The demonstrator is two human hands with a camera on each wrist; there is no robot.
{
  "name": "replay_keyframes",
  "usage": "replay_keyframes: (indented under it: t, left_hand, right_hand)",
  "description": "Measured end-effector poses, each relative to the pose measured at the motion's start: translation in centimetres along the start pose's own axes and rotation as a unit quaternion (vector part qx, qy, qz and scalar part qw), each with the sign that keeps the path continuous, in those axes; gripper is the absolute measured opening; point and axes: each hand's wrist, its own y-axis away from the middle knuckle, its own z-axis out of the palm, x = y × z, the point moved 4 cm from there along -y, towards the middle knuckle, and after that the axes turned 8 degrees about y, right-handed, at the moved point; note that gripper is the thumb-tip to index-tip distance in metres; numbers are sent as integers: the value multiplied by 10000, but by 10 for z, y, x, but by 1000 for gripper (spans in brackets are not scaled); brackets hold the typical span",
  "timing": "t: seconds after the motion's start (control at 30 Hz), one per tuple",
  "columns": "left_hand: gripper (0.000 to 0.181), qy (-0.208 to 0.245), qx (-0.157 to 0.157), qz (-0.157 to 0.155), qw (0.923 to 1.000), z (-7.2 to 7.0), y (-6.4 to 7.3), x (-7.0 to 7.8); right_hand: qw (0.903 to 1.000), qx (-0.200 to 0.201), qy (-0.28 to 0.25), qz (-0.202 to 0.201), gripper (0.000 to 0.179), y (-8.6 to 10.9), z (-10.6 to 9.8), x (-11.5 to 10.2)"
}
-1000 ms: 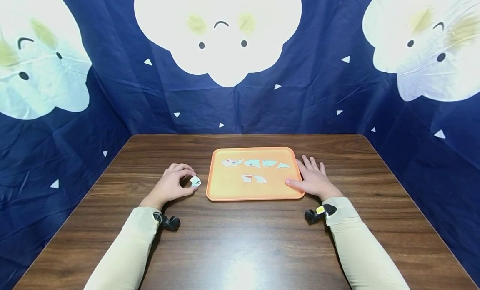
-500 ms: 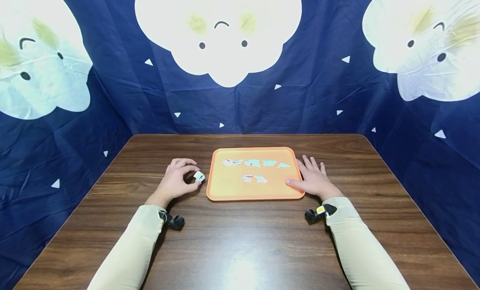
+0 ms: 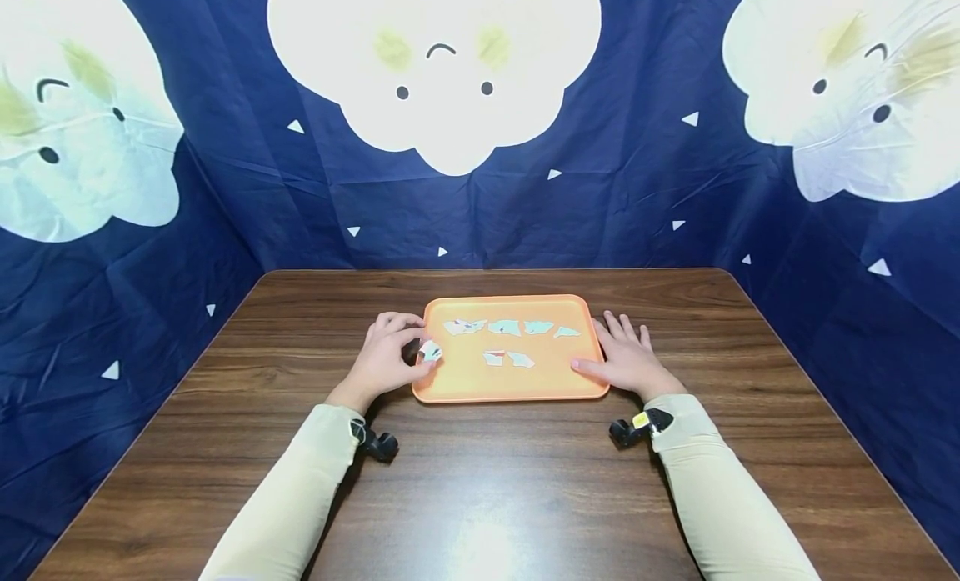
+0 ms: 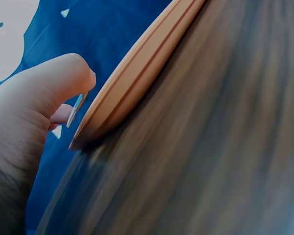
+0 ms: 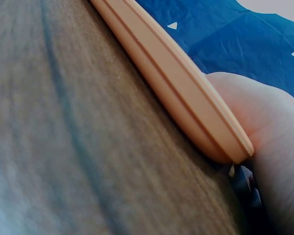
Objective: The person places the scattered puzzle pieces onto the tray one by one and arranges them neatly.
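Note:
My left hand (image 3: 384, 356) pinches a small flat white piece with dark marks (image 3: 430, 351) between thumb and fingers, over the left rim of an orange tray (image 3: 461, 384). In the left wrist view this thin piece (image 4: 75, 111) shows edge-on, beside the tray's outer wall. My right hand (image 3: 628, 358) rests at the tray's right edge, thumb on the tray's inner surface and fingers spread out straight past the rim. On the tray lie several flat, pale, jagged pieces: a back row with a patterned piece (image 3: 464, 326) at its left, and two pieces nearer the front, one red-marked (image 3: 494, 358).
The tray stands on a dark brown wooden table (image 3: 480, 473). A blue curtain with white clouds (image 3: 495, 214) hangs close behind the table and along both sides. Each wrist carries a small black camera, the left one (image 3: 377, 444) low over the tabletop.
My left hand has moved right with the white piece, from the bare table beside the tray to over its left rim. The right hand and the tray have stayed put.

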Motion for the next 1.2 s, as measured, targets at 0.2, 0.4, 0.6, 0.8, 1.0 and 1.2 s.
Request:
replay_keyframes:
  t: [0.2,0.4,0.6,0.8,1.0,1.2]
  left_hand:
    - [36,-19,-165,-55,9998,11,-8,9]
    - [33,-184,-387,-232,9988,19,-15,13]
    - [35,-344,-457,-328,9978,23,-17,14]
    - [37,-445,-473,-396,9971,25,-17,13]
    - [46,-439,-615,-586,9954,27,-13,10]
    - [49,-343,-534,-580,9963,27,-9,10]
  right_hand:
    - [10000,27,20,-11,106,-1,1,-2]
    - [10000,6,73,-4,106,-2,2,-1]
    - [10000,70,3,-16,105,-1,1,-3]
    - [10000,80,-2,-10,104,0,0,-4]
    - [10000,66,-40,-7,104,2,2,-4]
    - [9999,79,-118,-38,104,3,4,0]
